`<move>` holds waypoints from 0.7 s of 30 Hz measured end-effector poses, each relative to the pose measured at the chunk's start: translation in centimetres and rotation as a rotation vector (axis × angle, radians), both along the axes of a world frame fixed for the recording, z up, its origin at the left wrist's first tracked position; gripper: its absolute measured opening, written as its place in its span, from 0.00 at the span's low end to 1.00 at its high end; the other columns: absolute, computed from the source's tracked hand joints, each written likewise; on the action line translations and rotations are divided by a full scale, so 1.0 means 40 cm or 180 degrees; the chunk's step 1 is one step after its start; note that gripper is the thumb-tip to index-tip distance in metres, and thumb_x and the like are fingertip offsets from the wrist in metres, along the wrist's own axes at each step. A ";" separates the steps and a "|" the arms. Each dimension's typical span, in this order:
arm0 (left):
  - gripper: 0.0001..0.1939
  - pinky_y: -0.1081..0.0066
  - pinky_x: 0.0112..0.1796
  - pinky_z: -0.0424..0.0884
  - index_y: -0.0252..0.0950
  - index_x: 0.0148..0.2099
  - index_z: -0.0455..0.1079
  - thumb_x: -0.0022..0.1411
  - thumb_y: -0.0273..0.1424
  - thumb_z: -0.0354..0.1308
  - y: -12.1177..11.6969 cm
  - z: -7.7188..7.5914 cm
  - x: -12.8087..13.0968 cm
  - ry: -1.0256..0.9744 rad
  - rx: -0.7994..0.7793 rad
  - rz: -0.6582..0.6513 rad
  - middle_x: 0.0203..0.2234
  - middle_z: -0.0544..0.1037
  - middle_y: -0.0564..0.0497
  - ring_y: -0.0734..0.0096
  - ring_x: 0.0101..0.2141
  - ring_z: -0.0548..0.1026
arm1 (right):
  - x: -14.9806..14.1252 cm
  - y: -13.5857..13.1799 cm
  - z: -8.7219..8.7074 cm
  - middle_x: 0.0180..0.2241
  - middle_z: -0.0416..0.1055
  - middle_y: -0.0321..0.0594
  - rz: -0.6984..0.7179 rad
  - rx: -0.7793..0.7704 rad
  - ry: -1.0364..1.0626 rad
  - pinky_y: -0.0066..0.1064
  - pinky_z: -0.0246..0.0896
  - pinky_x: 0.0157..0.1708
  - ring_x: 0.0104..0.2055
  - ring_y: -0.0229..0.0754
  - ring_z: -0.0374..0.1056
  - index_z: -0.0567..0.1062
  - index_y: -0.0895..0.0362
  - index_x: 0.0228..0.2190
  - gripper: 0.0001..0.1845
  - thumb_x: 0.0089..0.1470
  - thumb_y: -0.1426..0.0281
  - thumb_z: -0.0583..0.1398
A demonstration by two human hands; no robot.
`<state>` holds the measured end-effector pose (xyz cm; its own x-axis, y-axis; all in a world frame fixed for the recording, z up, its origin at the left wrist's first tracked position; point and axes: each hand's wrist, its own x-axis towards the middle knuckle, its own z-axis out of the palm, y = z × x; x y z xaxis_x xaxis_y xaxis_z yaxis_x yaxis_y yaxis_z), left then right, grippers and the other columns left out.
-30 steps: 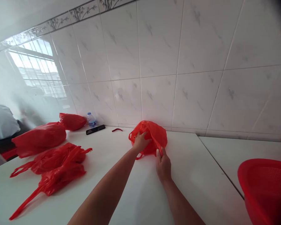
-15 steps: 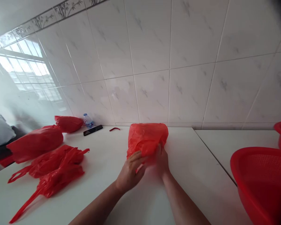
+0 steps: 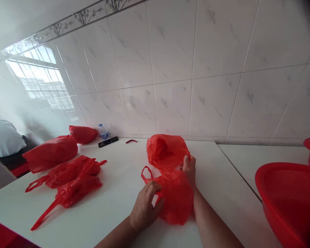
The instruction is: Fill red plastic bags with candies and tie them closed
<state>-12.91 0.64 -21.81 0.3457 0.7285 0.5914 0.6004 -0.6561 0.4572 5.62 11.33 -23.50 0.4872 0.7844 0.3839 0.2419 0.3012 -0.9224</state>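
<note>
A red plastic bag [image 3: 177, 198] with a loop handle lies crumpled and partly spread in front of me. Just behind it, a rounded red bag bundle [image 3: 167, 150] rests on the white table; whether the two are joined I cannot tell. My right hand [image 3: 189, 168] is closed at the right side, its thumb pressing red plastic at the bundle's edge. Lower and to the left, my left hand [image 3: 147, 205] curls its fingers and thumb around the left edge of the front bag. The bundle's contents are hidden.
Crumpled red bags [image 3: 74, 186] lie on the table [image 3: 119, 206] at left, with fuller red bags [image 3: 51, 153] behind. A water bottle [image 3: 103, 131], a phone [image 3: 108, 141] and a red strip [image 3: 131, 141] sit near the tiled wall. Right stands a red basket [image 3: 281, 199]. A person's clothing [image 3: 6, 137] shows far left.
The front bag has spread toward me, and its loop handle now shows. My right hand has shifted to the bundle's right edge; my left hand is slightly lower. The view has turned a little left.
</note>
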 end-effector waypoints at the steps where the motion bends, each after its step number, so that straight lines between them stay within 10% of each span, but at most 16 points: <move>1: 0.11 0.64 0.40 0.69 0.40 0.43 0.61 0.57 0.24 0.50 0.010 0.000 -0.003 -0.0072 0.0108 0.0193 0.38 0.71 0.46 0.65 0.39 0.70 | 0.008 0.007 0.000 0.49 0.65 0.50 -0.0196 -0.0044 0.0008 0.37 0.61 0.41 0.45 0.47 0.66 0.63 0.58 0.51 0.30 0.56 0.50 0.46; 5: 0.26 0.54 0.52 0.63 0.42 0.54 0.61 0.51 0.29 0.58 0.057 -0.004 0.003 0.0096 -0.0373 0.0464 0.56 0.61 0.42 0.54 0.55 0.62 | 0.053 0.008 0.003 0.56 0.56 0.55 -0.0627 -0.0142 0.0092 0.40 0.57 0.46 0.52 0.52 0.60 0.58 0.60 0.55 0.35 0.54 0.50 0.49; 9: 0.41 0.55 0.56 0.57 0.42 0.62 0.56 0.44 0.32 0.63 0.102 -0.017 0.051 0.0355 -0.1141 0.0343 0.61 0.57 0.43 0.49 0.59 0.57 | 0.113 -0.060 -0.005 0.48 0.64 0.50 -0.0598 -0.0487 0.0315 0.35 0.62 0.34 0.37 0.44 0.67 0.61 0.57 0.50 0.31 0.55 0.48 0.45; 16: 0.38 0.60 0.47 0.65 0.42 0.63 0.52 0.50 0.33 0.60 0.137 -0.023 0.141 -0.0336 -0.1553 0.0608 0.51 0.69 0.43 0.54 0.50 0.68 | 0.149 -0.213 0.009 0.39 0.70 0.40 0.0198 -0.0880 -0.0433 0.32 0.63 0.33 0.34 0.42 0.67 0.67 0.52 0.39 0.22 0.51 0.49 0.54; 21: 0.32 0.65 0.45 0.68 0.40 0.62 0.52 0.58 0.39 0.55 0.118 -0.014 0.109 -0.0932 -0.1686 -0.0399 0.48 0.72 0.44 0.64 0.46 0.71 | 0.097 -0.220 0.003 0.44 0.71 0.39 0.0647 -0.0987 -0.1027 0.37 0.63 0.40 0.44 0.48 0.68 0.70 0.50 0.42 0.23 0.43 0.58 0.62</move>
